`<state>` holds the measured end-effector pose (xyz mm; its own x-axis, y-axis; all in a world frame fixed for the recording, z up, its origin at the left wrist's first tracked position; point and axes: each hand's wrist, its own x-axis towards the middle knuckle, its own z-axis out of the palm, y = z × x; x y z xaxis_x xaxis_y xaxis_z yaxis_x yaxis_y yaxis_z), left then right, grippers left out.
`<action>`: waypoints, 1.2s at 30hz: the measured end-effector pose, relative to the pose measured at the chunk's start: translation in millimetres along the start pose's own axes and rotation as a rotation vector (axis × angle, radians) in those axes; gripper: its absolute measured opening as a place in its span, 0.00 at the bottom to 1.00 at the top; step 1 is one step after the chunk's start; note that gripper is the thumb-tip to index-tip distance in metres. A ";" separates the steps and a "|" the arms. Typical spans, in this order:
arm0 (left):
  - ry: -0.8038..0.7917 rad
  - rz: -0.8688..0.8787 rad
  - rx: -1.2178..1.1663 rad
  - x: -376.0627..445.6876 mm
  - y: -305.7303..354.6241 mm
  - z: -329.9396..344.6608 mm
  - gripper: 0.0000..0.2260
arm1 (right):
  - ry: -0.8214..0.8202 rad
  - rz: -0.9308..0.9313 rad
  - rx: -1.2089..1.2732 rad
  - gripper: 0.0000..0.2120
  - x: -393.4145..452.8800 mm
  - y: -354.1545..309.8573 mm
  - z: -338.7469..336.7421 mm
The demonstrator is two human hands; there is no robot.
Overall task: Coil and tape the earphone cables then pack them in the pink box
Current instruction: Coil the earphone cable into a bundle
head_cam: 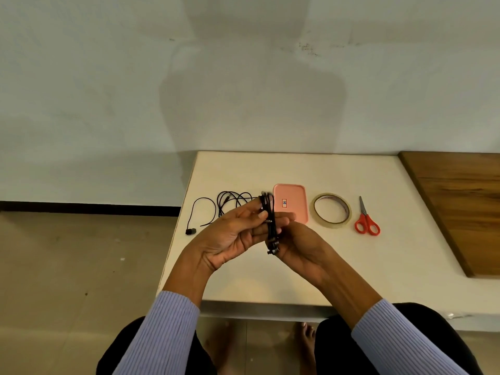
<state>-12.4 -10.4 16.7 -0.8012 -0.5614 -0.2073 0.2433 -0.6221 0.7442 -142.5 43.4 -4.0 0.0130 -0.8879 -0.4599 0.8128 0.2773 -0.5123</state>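
Note:
A black earphone cable bundle [270, 223] is held upright above the white table [243, 282], folded into long loops with its earbuds hanging at the bottom. My left hand [232, 236] grips the bundle from the left, fingers pointing up. My right hand [300, 242] holds it from the right near the lower end. A second black earphone [216, 209] lies loose and uncoiled on the table at the left. The pink box [293, 204] lies flat just behind my hands.
A roll of clear tape [331, 211] lies right of the pink box, and red-handled scissors [365, 217] lie further right. A brown wooden board [465, 207] covers the table's right side. The table's left edge drops to a tiled floor.

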 end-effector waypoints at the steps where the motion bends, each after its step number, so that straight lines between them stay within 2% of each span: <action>1: 0.013 -0.002 0.003 0.8 -0.5 0.1 0.13 | -0.001 -0.003 -0.036 0.07 -0.4 -2.3 -0.5; 3: 0.032 -0.005 0.013 2.6 -1.9 -0.8 0.13 | 0.032 -0.040 -0.237 0.08 -1.8 -5.9 -2.1; 6: 0.091 -0.012 0.051 5.8 -5.3 -2.8 0.13 | 0.173 -0.124 -0.547 0.11 -3.8 -3.8 -6.0; 10: 0.203 -0.034 0.099 8.7 -8.5 -7.1 0.14 | 0.290 -0.181 -0.553 0.06 -6.0 -3.5 -6.8; 15: 0.346 -0.013 0.106 9.4 -12.5 -5.4 0.09 | 0.462 -0.263 -0.555 0.08 -1.0 -9.9 -10.5; 20: 0.543 0.043 0.234 11.4 -23.0 -5.2 0.05 | 0.464 -0.410 -0.603 0.05 -2.6 -9.5 -10.4; 24: 0.633 0.078 0.350 15.0 -33.8 -2.2 0.06 | 0.464 -0.496 -0.798 0.03 0.8 -3.5 -10.4; 30: 0.683 0.114 0.510 19.1 -46.1 2.2 0.08 | 0.355 -0.551 -1.107 0.08 2.7 7.4 -9.5; 36: 0.566 -0.079 0.512 21.1 -37.0 2.1 0.14 | 0.373 -0.562 -1.270 0.11 2.2 6.4 -15.1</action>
<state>-39.5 2.0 -13.8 -0.3701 -0.8052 -0.4634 -0.1971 -0.4194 0.8862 -146.0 48.8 -19.2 -0.4417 -0.8962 -0.0412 -0.4031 0.2393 -0.8833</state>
